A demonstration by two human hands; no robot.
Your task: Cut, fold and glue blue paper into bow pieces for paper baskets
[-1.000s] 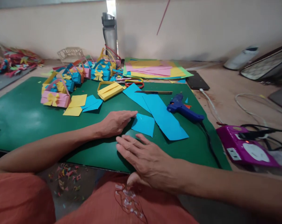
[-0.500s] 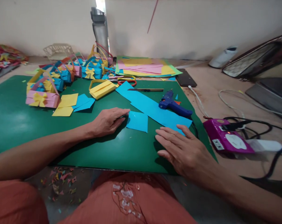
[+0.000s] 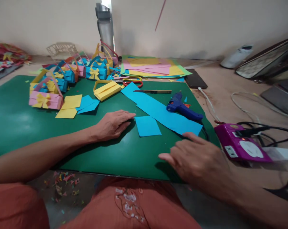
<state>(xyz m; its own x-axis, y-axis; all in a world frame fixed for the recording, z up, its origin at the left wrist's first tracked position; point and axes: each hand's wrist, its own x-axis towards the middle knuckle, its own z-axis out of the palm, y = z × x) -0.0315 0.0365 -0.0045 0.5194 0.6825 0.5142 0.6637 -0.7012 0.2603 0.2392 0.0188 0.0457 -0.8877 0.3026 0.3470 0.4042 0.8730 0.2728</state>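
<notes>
A small blue paper square [image 3: 148,126] lies flat on the green mat [image 3: 124,159]. My left hand [image 3: 114,124] rests on the mat at the square's left edge, fingers stretched out and the thumb a little apart, holding nothing. To the right, my right hand [image 3: 198,156] hovers low over the mat's front right part, thumb and index finger apart and the other fingers curled; it is empty. Just beyond it lie long blue paper strips [image 3: 158,111], partly overlapping. A blue glue gun [image 3: 183,108] rests across their right side, and a slim cutter [image 3: 153,91] lies beyond them.
Yellow paper squares [image 3: 71,102] and blue pieces [image 3: 87,104] lie left, near a yellow paper basket [image 3: 107,91]. Several decorated baskets [image 3: 45,98] stand behind. Scissors [image 3: 134,83], stacked paper sheets [image 3: 148,68], a phone [image 3: 196,79] and a purple power box [image 3: 241,143] with cables surround the mat.
My right hand has curled its fingers and shifted slightly away from the square. The blue square has turned a little and now lies slightly apart from my left fingertips. The view has shifted slightly.
</notes>
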